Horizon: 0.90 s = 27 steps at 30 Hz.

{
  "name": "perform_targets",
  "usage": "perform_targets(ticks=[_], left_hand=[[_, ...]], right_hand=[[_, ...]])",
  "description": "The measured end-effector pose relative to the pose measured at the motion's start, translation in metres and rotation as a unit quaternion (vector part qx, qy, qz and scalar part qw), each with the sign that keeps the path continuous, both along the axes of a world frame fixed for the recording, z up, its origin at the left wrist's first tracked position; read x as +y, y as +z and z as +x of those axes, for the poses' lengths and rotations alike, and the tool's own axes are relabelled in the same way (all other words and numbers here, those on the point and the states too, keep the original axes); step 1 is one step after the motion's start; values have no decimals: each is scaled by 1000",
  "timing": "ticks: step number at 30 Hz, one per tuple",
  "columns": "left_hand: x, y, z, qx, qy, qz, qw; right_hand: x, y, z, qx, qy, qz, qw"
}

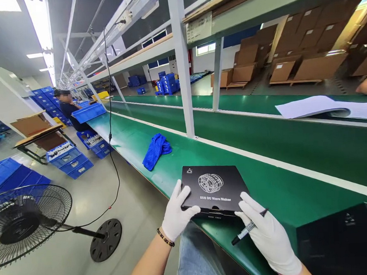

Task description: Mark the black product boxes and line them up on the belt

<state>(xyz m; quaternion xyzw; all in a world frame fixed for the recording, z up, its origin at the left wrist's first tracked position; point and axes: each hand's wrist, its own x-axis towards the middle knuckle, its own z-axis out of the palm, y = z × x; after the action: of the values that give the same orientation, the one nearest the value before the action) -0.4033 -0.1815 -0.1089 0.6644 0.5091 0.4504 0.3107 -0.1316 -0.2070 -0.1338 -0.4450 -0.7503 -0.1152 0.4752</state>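
Observation:
A flat black box [214, 189] printed "ECO DO Wave Maker" lies on the green bench [267, 178] close to its near edge. My left hand [176, 214], in a white glove, grips the box's near left corner, thumb on the lid. My right hand [268, 236], also gloved, rests against the box's near right corner and holds a black marker pen [248, 229] between its fingers, tip pointing down left.
A blue cloth [155, 151] lies on the bench farther left. Another black box [342, 240] sits at the near right. White paper [324, 106] lies on the far lane. A standing fan [23, 222] and its cable are on the floor left. A person works by blue crates [69, 159] far left.

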Motion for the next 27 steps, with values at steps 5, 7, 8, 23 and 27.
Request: perform_targets(ticks=[5, 7, 8, 23, 27], left_hand=[[-2, -2, -11, 126, -69, 66, 987], [-4, -2, -7, 126, -34, 74, 989], [-5, -2, -3, 112, -1, 60, 992], [-5, -9, 14, -191, -15, -112, 975], [-4, -7, 15, -212, -24, -117, 970]], right_hand=[[-5, 8, -1, -35, -45, 10, 998], [-7, 8, -3, -34, -45, -2, 998], [-8, 6, -3, -37, -46, -11, 998], [-11, 13, -49, -169, -2, 0, 986], [-6, 22, -60, -158, -24, -30, 987]])
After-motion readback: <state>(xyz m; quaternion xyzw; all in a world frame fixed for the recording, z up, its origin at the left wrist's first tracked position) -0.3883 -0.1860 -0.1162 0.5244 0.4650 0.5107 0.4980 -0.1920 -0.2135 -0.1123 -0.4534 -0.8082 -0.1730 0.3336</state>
